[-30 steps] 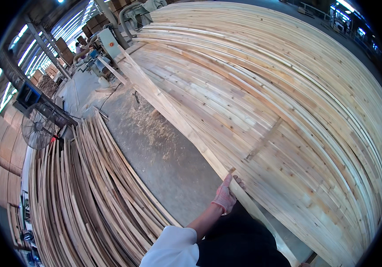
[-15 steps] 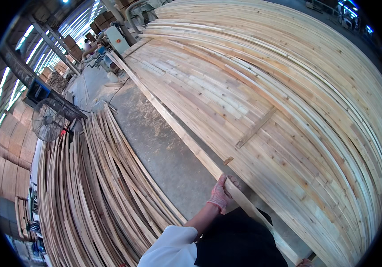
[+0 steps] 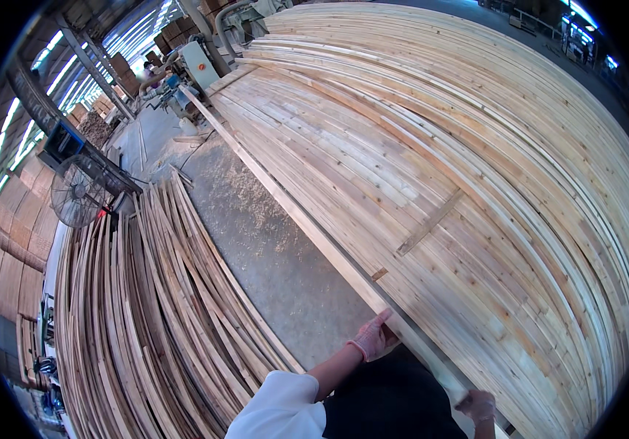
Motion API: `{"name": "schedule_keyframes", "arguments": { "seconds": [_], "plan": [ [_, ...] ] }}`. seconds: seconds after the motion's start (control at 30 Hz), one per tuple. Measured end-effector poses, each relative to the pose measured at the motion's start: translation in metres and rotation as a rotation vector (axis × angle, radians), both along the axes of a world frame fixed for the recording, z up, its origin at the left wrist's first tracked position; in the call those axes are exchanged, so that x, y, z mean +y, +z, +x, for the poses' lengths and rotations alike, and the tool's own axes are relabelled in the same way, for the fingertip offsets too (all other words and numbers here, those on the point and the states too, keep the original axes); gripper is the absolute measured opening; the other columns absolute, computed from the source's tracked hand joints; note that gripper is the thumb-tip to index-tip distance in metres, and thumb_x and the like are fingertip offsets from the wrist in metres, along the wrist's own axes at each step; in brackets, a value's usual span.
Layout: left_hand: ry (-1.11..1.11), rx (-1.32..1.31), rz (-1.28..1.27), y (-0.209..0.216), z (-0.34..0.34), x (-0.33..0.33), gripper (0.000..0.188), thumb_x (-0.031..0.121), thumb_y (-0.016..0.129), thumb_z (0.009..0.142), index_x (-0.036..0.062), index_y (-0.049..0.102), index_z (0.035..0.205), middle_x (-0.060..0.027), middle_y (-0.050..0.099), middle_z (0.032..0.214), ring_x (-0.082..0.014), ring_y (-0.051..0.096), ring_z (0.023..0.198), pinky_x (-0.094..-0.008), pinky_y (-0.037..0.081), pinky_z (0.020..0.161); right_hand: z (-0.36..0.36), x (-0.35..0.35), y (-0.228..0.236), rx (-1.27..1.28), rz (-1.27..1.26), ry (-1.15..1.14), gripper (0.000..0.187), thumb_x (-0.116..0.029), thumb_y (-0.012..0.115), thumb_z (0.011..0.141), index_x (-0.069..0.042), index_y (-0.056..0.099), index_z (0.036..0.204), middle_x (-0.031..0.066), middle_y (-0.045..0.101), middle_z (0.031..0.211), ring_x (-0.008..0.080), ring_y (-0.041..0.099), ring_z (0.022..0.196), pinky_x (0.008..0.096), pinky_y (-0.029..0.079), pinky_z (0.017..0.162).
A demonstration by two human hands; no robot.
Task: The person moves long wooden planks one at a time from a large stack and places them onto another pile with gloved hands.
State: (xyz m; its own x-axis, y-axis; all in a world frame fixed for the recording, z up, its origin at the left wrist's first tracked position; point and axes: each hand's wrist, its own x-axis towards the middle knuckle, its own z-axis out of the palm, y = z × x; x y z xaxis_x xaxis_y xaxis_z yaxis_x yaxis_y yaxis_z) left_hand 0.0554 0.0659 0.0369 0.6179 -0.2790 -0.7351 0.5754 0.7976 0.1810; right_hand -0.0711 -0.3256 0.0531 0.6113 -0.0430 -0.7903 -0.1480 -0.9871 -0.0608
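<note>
1. We see a long, pale board (image 3: 336, 252) slanting from the machine (image 3: 199, 67) at upper left down toward the person's body, beside the near edge of a wide stack of boards (image 3: 468, 293).
2. The left hand (image 3: 376, 336), in a pinkish knit glove, grasps this board toward its near end, thumb against the wood; its other fingers are partly hidden.
3. The right hand (image 3: 477, 404) is now well inside the view at lower right, fingers curled by the board's near end. Half a second ago we could see only a sliver of it at the bottom edge. We cannot tell whether it is gripping.
4. The dark gap between board and stack has narrowed: half a second ago it was a clear, wide slot, and now we see a thin line along most of it.
5. A small wood block (image 3: 379, 274) sits at the stack's edge, just beside the board, as it did before, and a crosswise strip (image 3: 429, 222) lies farther in on top.
6. To the left, beyond a floor (image 3: 278, 285) strewn with sawdust (image 3: 248, 194), we see the same heap of narrow strips (image 3: 153, 293) and a round fan (image 3: 78, 192).
</note>
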Motion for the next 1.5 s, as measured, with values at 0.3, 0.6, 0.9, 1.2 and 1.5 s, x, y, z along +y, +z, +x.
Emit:
{"name": "schedule_keyframes", "arguments": {
  "seconds": [0.3,0.6,0.9,1.2,1.5],
  "plan": [
    [-0.199,0.098,-0.578,-0.064,-0.032,-0.024,0.033,0.032,0.064,0.088,0.0076,0.057,0.110,-0.0121,0.062,0.108,-0.0274,0.057,0.105,-0.0446,0.042,0.099,0.117,0.198,0.090,-0.397,0.190,0.316,0.040,-0.046,0.068,0.071,-0.010,0.067,0.089,0.0108,0.068,0.083,0.0305,0.066,0.078,0.0418,0.052,0.072],
    [0.313,-0.147,-0.168,0.018,0.014,0.022,0.022,0.025,0.060,0.087,0.0050,0.057,0.094,-0.0076,0.058,0.087,-0.0285,0.056,0.080,-0.0494,0.049,0.083,0.055,0.080,0.064,-0.651,0.385,0.088,0.038,-0.047,0.061,0.078,-0.010,0.067,0.082,0.0141,0.065,0.076,0.0346,0.063,0.076,0.0436,0.048,0.068],
    [0.319,-0.221,-0.172,0.031,0.005,-0.013,0.025,0.029,0.058,0.089,0.0053,0.056,0.098,-0.0048,0.054,0.080,-0.0256,0.053,0.075,-0.0475,0.049,0.082,-0.139,-0.182,0.057,-0.358,-0.070,-0.514,0.048,-0.052,0.050,0.087,-0.010,0.068,0.103,0.0177,0.067,0.097,0.0370,0.062,0.094,0.0465,0.048,0.085],
    [0.298,-0.072,-0.142,0.043,-0.026,-0.077,0.022,0.026,0.062,0.087,0.0042,0.057,0.090,-0.0056,0.052,0.072,-0.0259,0.051,0.069,-0.0443,0.048,0.077,-0.181,-0.215,0.052,-0.695,-0.106,-0.524,0.045,-0.050,0.055,0.089,-0.009,0.068,0.100,0.0186,0.066,0.083,0.0368,0.062,0.075,0.0452,0.051,0.068],
    [0.306,-0.257,-0.061,0.080,0.051,-0.014,0.030,0.030,0.063,0.089,0.0018,0.055,0.098,-0.0054,0.053,0.075,-0.0235,0.054,0.071,-0.0426,0.050,0.075,-0.104,-0.138,0.116,-0.733,-0.141,-0.523,0.046,-0.046,0.050,0.095,-0.007,0.068,0.079,0.0104,0.064,0.067,0.0234,0.061,0.058,0.0369,0.049,0.057]
  ]
}}
